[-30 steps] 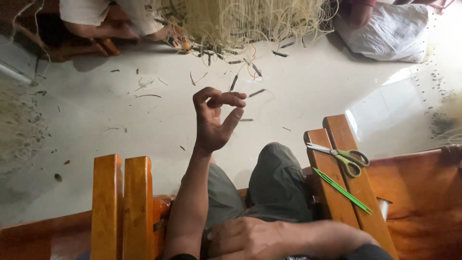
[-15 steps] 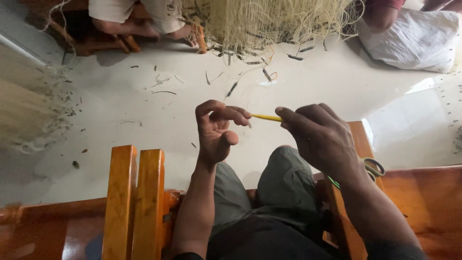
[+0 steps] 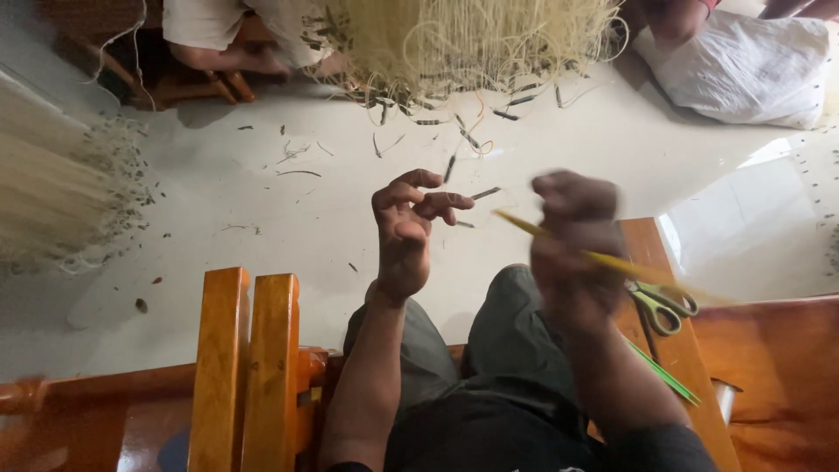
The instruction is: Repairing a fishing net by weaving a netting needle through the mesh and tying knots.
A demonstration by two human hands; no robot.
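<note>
Above the lap, over the pale glossy floor (image 3: 262, 262): the right hand (image 3: 572, 245), motion-blurred, is curled into a fist, grip pressed together around a thin yellow strip (image 3: 612, 260). The strip runs slantwise through the fist; its upper end pokes out toward the left hand (image 3: 411, 229), its lower end trails off to the right over the scissors. Strip tip and left fingertips are near but apart.

Left hand raised, wrist bent, fingers half curled; thumb and forefinger nearly meet, nothing visibly between them, so its grip is loosely spread and empty as far as can be told.

Green-handled scissors (image 3: 664, 304) lie on the orange wooden armrest (image 3: 690, 367) just beside the right forearm, with thin green strips (image 3: 664, 378) below them. A second wooden armrest (image 3: 249, 367) stands to the left. A tangled heap of pale fibre strands (image 3: 472, 44) lies at the far floor edge, with a white sack (image 3: 743, 70) to its right.
</note>
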